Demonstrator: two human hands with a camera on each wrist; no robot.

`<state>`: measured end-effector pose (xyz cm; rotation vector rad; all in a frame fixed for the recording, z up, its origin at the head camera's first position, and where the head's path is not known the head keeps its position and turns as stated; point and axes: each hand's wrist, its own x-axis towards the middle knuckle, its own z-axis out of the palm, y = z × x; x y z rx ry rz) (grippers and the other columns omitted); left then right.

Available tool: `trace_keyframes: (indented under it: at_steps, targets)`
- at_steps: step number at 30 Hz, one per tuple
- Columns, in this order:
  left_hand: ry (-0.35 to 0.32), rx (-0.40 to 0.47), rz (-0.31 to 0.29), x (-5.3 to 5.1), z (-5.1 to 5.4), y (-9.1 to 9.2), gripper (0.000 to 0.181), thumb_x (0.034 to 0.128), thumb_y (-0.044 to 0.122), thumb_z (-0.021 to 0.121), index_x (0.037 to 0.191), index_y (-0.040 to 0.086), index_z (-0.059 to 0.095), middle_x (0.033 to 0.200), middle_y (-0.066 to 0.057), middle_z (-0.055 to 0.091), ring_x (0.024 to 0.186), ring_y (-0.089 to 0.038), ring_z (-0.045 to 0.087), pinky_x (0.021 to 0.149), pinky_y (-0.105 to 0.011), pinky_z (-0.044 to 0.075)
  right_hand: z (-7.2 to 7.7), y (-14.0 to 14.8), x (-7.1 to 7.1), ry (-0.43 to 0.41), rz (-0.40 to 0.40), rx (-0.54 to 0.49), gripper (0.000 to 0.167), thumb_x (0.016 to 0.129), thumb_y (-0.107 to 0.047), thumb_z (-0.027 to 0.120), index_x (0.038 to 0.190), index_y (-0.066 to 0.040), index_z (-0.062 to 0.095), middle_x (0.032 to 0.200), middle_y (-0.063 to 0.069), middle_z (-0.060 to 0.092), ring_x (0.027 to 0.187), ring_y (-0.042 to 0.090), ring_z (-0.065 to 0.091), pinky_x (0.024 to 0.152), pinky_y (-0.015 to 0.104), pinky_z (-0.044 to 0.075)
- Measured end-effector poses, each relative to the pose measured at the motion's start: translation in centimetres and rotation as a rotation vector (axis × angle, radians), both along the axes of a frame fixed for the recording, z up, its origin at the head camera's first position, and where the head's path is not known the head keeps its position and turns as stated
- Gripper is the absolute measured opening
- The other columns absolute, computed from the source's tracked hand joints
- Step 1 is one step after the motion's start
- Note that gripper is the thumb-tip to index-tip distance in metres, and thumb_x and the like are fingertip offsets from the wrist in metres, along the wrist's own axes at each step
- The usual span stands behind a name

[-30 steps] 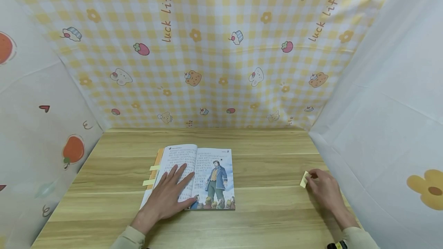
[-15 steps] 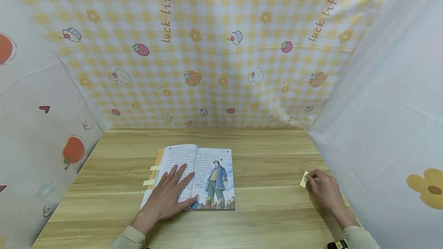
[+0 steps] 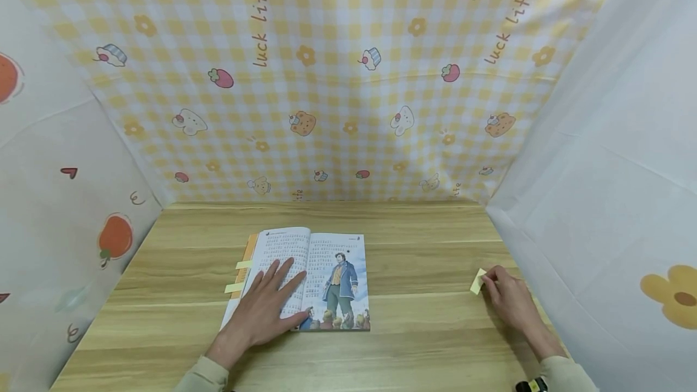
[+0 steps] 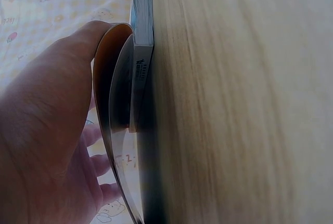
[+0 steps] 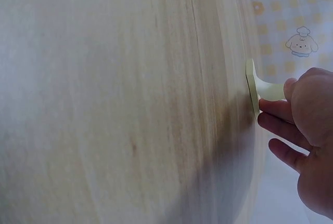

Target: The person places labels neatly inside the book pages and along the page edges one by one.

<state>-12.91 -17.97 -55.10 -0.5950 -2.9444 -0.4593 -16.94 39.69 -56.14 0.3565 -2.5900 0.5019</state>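
Note:
An open book lies on the table, with printed text on both pages and a picture of a man in a blue coat on the right one. My left hand rests across its left page, fingers straight and spread. From the left wrist view, the pages curve up under that hand. Off to the right, my right hand is at a small pale yellow sticky note pad. The right wrist view shows the pad on the table and its top sheet bent up, pinched at the thumb.
Two pale yellow sticky strips stick out from the book's left edge over an orange flap. A yellow checked cloth hangs behind the wooden table, and white cloths flank both sides.
The sticky note pad and the fingers of my right hand have shifted very slightly. My left hand and the book stay where they were.

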Motion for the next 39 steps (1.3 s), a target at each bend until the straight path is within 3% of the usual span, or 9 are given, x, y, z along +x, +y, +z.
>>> trace_keyframes:
  at_steps: [6, 14, 21, 28, 33, 39]
  targets:
    - [0.008, -0.003, 0.001, 0.08, 0.03, -0.01, 0.082, 0.1001, 0.066, 0.076, 0.167, 0.022, 0.057, 0.183, -0.018, 0.04, 0.169, -0.051, 0.038, 0.131, -0.077, 0.038, -0.04, 0.07, -0.06, -0.008, 0.02, 0.027, 0.017, 0.098, 0.005, 0.08, 0.095, -0.006, 0.068, 0.084, 0.011, 0.08, 0.061, 0.007, 0.059, 0.053, 0.032, 0.045]
    - [-0.002, -0.009, 0.002, 0.09, 0.07, 0.0, 0.083, 0.1005, 0.067, 0.075, 0.168, 0.023, 0.056, 0.184, -0.017, 0.039, 0.17, -0.05, 0.037, 0.132, -0.076, 0.038, 0.2, -0.14, 0.13, -0.072, -0.001, -0.004, 0.007, 0.105, -0.001, 0.073, 0.098, -0.004, 0.074, 0.088, 0.012, 0.081, 0.068, 0.018, 0.068, 0.058, 0.038, 0.053]
    - [0.022, -0.003, 0.002, 0.16, 0.19, 0.02, 0.082, 0.1005, 0.067, 0.075, 0.166, 0.022, 0.058, 0.182, -0.018, 0.042, 0.167, -0.052, 0.04, 0.13, -0.077, 0.04, 0.23, -0.19, 0.07, -0.14, -0.024, -0.047, 0.011, 0.108, -0.007, 0.071, 0.103, -0.002, 0.079, 0.099, 0.019, 0.084, 0.082, 0.035, 0.08, 0.07, 0.05, 0.064]
    - [-0.005, -0.008, 0.007, 0.16, 0.35, 0.05, 0.082, 0.1012, 0.069, 0.073, 0.167, 0.022, 0.057, 0.183, -0.017, 0.04, 0.169, -0.051, 0.038, 0.132, -0.077, 0.038, 0.17, -0.34, -0.13, -0.066, -0.001, -0.016, 0.008, 0.098, -0.002, 0.078, 0.093, -0.008, 0.078, 0.089, 0.006, 0.078, 0.08, 0.025, 0.074, 0.069, 0.043, 0.06]
    - [0.003, -0.007, 0.007, 0.23, 0.37, 0.04, 0.082, 0.101, 0.068, 0.074, 0.167, 0.023, 0.057, 0.183, -0.017, 0.04, 0.168, -0.051, 0.039, 0.131, -0.076, 0.039, -0.11, -0.14, -0.16, -0.047, 0.039, -0.005, 0.013, 0.088, 0.003, 0.086, 0.099, 0.0, 0.08, 0.09, 0.005, 0.077, 0.076, 0.022, 0.072, 0.066, 0.038, 0.06]
    - [0.005, -0.005, 0.006, 0.24, 0.38, 0.04, 0.082, 0.1009, 0.068, 0.074, 0.167, 0.023, 0.058, 0.183, -0.017, 0.041, 0.168, -0.051, 0.039, 0.131, -0.077, 0.039, -0.38, -0.11, -0.34, -0.036, 0.041, 0.008, 0.015, 0.084, 0.004, 0.087, 0.097, 0.0, 0.079, 0.09, 0.005, 0.074, 0.075, 0.014, 0.065, 0.065, 0.036, 0.056]
